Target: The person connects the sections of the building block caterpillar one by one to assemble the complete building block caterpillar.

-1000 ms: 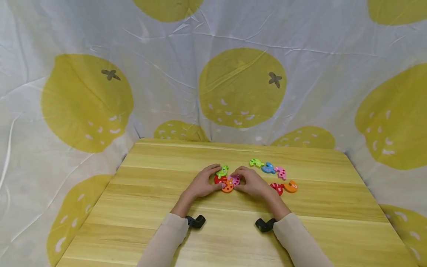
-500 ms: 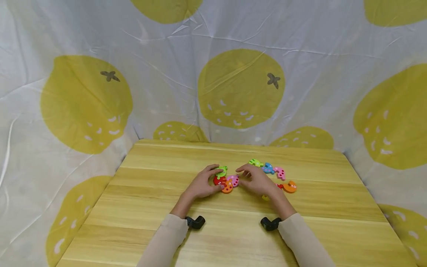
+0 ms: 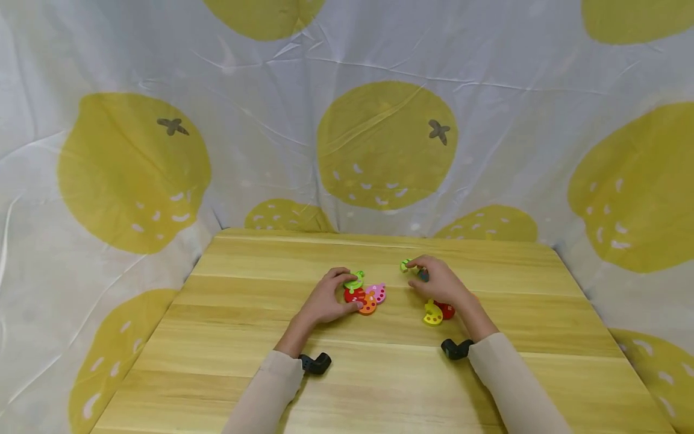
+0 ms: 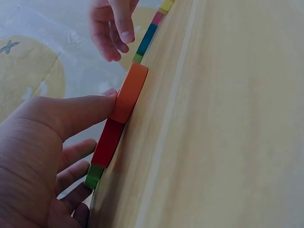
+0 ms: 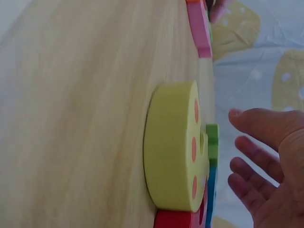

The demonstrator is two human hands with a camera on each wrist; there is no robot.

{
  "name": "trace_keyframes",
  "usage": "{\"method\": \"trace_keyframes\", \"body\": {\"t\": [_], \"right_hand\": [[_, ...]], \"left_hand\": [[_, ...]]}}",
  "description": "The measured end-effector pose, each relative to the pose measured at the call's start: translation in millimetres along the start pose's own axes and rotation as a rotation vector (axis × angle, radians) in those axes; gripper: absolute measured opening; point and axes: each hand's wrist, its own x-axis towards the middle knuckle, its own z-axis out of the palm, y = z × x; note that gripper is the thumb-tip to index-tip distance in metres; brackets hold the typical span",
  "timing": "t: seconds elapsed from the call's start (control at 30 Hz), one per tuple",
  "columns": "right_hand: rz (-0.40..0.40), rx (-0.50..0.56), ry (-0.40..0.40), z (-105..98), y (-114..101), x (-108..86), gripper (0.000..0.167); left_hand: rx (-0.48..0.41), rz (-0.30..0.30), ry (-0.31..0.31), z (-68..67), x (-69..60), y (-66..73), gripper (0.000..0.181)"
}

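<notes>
Several joined wooden puzzle pieces lie on the table in the head view: a green head piece (image 3: 353, 281), a red piece (image 3: 353, 295), an orange piece (image 3: 367, 305) and a pink piece (image 3: 376, 293). My left hand (image 3: 325, 299) holds this group from its left side, thumb on the orange piece and fingers around the green one. Over the right-hand pieces my right hand (image 3: 438, 281) hovers with nothing in it, fingers spread. Beneath it a light-green piece (image 3: 404, 266) and a blue piece (image 3: 423, 275) show partly. A dotted yellow piece (image 5: 171, 147) stands out in the right wrist view.
Below the right hand, a red piece (image 3: 446, 309) touches the yellow one; the right forearm covers other pieces. The wooden table (image 3: 347, 386) ends at a lemon-print cloth (image 3: 387, 144) behind. Black wrist-camera mounts (image 3: 317, 364) sit near both sleeves.
My right hand has let go of the pink piece and moved right and away, over the loose pieces. The yellow piece has come into sight. The left hand has stayed at the joined group.
</notes>
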Motion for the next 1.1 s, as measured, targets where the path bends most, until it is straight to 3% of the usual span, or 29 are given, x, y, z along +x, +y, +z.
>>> {"method": "trace_keyframes", "body": {"t": [0.47,0.7,1.1], "right_hand": [[0.008,-0.108,-0.026,-1.5,14.2,9.2,0.056],[-0.011,-0.121,-0.063,1.5,14.5,13.1,0.048],[-0.007,-0.156,-0.133,4.7,11.6,22.7,0.053]], "left_hand": [[0.007,-0.030,-0.010,0.5,-1.0,-4.3,0.067],[0.002,-0.014,0.000,0.9,0.0,-3.2,0.066],[0.026,-0.027,0.004,3.2,0.2,-1.0,0.072]]}}
